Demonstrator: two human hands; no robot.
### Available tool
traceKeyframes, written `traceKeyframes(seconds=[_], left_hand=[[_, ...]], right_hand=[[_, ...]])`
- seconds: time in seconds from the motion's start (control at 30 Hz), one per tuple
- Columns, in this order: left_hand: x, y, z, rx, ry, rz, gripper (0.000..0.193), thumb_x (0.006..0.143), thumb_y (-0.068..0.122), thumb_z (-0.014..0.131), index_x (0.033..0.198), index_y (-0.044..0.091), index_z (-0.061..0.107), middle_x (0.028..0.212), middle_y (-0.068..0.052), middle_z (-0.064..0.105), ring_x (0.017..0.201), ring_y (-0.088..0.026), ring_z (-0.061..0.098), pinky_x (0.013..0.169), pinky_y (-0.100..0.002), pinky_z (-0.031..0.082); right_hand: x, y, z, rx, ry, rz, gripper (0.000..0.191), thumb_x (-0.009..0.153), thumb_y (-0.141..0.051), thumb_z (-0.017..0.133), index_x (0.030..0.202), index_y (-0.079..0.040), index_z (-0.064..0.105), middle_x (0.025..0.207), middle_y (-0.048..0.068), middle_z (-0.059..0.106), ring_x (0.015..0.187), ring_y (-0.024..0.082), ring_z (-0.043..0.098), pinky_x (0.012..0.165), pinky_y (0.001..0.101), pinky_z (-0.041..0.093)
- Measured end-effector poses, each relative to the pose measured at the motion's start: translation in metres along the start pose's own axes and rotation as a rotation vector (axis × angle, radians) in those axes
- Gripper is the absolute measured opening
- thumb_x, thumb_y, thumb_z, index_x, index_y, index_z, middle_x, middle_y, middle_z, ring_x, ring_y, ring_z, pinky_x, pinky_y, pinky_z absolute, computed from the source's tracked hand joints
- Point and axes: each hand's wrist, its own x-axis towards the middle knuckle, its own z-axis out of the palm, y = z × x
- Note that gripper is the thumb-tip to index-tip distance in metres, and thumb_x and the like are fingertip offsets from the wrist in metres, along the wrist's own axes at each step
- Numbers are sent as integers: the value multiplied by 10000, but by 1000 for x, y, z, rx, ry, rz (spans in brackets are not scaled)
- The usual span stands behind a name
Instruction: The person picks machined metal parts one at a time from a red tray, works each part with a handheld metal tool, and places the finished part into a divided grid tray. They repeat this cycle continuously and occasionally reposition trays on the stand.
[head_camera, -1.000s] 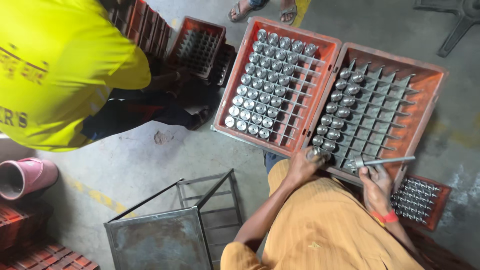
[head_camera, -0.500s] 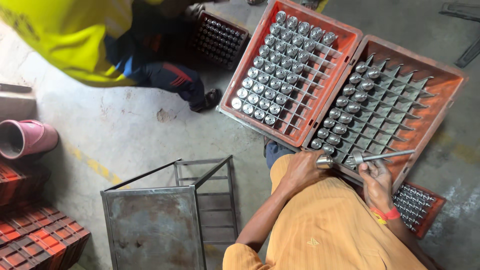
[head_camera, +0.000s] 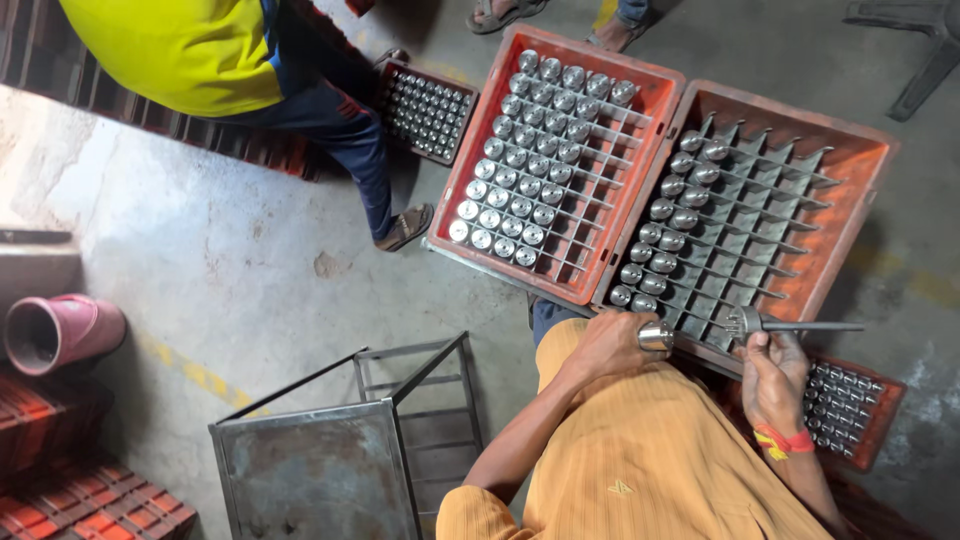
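1. Since half a second ago, both hands have stayed in place at the near edge of the right crate (head_camera: 850, 215); only the view has slid a little.
2. The left hand (head_camera: 610, 345) is closed around a shiny metal cup (head_camera: 655, 336), held just at the near edge of that crate.
3. The right hand (head_camera: 775, 375) is closed on a thin metal rod tool (head_camera: 790, 325), which lies over the same near edge.
4. That crate has two rows of cups (head_camera: 665, 235) on its left side. Most slots are bare, so lots is left to do.
5. The left crate (head_camera: 560, 150), touching it, looks nearly full.
6. Another small tray of parts (head_camera: 845, 405) sits just past the right hand.
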Motion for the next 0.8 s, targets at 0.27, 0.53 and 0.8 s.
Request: traceKeyframes(seconds=[0.27, 0.53, 0.8], left_hand=[[0, -5, 0, 30, -3, 31, 294, 767, 333, 794, 952, 114, 728, 815, -132, 743, 772, -350, 715, 707, -462, 552], [-3, -9, 2, 48, 20, 17, 361, 739, 329, 805, 1001, 92, 729, 809, -165, 727, 764, -367, 707, 698, -471, 546], [-8, -3, 2, 4, 40, -27, 280, 768, 301, 768, 950, 93, 725, 840, -154, 739, 774, -364, 705, 694, -469, 548]], right_hand=[[-5, 15, 2, 25, -27, 4, 169, 1058, -11, 579, 1219, -61, 575, 1148, -12, 594, 1047, 92, 561, 999, 295, 471], [-1, 12, 12, -5, -30, 46, 258, 1028, 11, 529, 1284, -4, 560, 1261, 53, 621, 1184, 129, 576, 1102, 304, 419], [4, 17, -1, -4, -63, 71, 222, 1063, 5, 564, 1284, -8, 556, 1255, 67, 615, 1178, 145, 576, 1121, 343, 426]])
